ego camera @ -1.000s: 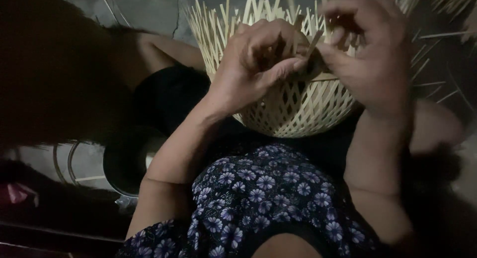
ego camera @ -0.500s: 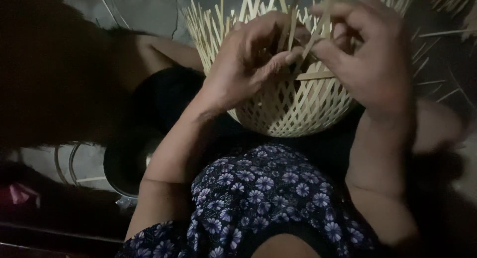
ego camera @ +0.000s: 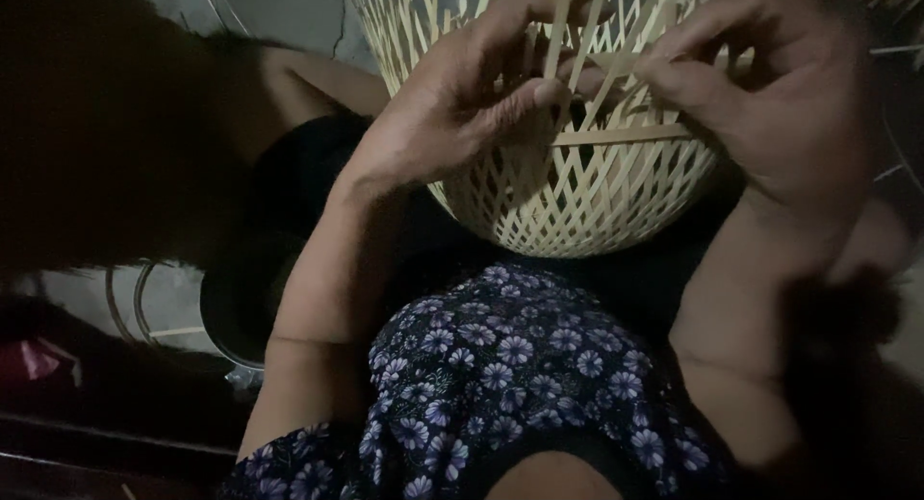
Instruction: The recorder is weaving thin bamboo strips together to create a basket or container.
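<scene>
- The woven basket point(ego camera: 587, 187) sits in the upper centre of the frame, resting on the person's lap. Its wall is an open lattice of pale flat strips crossing diagonally, and one horizontal strip runs around it at mid-height.
- Loose strip ends point(ego camera: 414, 28) stand up from the unfinished upper edge of the basket and fan out toward the top of the frame.
- The left hand point(ego camera: 452, 105) lies against the left side of the basket, upper centre-left of the frame. Its fingers point(ego camera: 539, 91) are closed on an upright strip, with the thumb pressed against the lattice.
- The right hand point(ego camera: 780, 96) is at the upper right of the frame, on the right side of the basket. Its fingers point(ego camera: 674, 72) are pinched shut on strips near the upper edge, just beside the left fingertips.
- Both forearms run from the lower part of the frame up to the basket.
- A dark garment with a pale flower print point(ego camera: 500, 375) fills the lower centre of the frame, below the basket.
- A dark round container point(ego camera: 231, 312) stands on the floor at centre-left, beside the left forearm.
- A pale concrete floor point(ego camera: 279, 9) shows at the upper left; the rest of the left side is in deep shadow.
</scene>
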